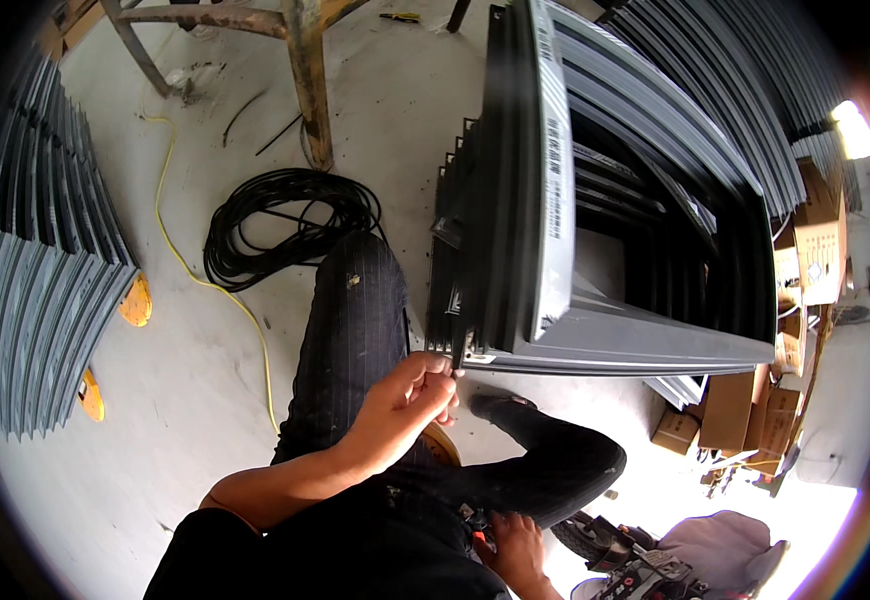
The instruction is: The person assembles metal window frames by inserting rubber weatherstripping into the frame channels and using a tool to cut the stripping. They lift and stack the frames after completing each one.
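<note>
My left hand [410,398] is raised at the near lower corner of a stack of dark grey rectangular metal frames [645,330]. Its thumb and fingers are pinched together there, by a thin dark piece at the corner; what they grip is too small to make out. A pale printed strip [558,170] runs along the nearest upright of the stack. Low in my lap, my right hand [517,548] has its fingers curled next to a small red and black thing [477,522], mostly hidden by the hand and my clothes.
A coil of black cable [255,235] lies beyond my left knee, and a yellow cord [170,230] crosses the floor. More grey frames [45,320] stand at far left. A rusty metal stand [307,90] is ahead. Cardboard boxes [730,415] and a wheeled vehicle [645,560] are at right.
</note>
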Available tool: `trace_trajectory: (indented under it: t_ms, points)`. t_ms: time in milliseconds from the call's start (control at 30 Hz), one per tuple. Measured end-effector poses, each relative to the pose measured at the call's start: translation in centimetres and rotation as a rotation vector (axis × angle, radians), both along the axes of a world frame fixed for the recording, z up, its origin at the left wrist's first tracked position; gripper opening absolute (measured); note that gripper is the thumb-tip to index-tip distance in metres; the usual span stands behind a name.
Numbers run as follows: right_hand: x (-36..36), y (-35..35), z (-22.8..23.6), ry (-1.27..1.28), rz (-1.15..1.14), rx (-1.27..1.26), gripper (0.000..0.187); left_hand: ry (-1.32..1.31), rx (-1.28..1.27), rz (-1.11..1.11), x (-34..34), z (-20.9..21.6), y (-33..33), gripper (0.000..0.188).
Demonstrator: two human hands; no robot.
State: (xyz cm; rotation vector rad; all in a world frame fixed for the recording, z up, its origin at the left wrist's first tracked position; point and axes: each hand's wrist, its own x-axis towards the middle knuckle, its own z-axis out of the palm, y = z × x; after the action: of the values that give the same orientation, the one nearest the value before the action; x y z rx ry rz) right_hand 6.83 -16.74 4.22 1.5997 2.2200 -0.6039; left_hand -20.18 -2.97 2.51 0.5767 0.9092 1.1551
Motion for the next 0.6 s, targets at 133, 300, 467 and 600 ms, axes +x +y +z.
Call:
trace_trajectory:
  t_ms: [133, 300, 467, 600]
  points:
    - [-1.8, 5.0, 2.2, 0.283, -0.111, 0.152, 0.031, -0.123, -0.041, 0.015, 0.6, -0.3, -0.2, 0.021]
    - [-8.9, 10.6, -0.2, 0.878, -0.213, 0.225, 0.065, -0.183, -0.061, 0.090, 1.3, -0.3, -0.3, 0.021]
    - [-12.6, 10.3, -4.7, 1.390, -0.595, 0.007, 0.057, 0.139, 0.136, 0.202, 1.3, -0.1, 0.6, 0.028]
    - [-11.3, 10.2, -4.2, 1.204, -0.579, 0.234, 0.033, 0.166, 0.077, 0.057, -0.7, 0.6, 3.0, 0.032]
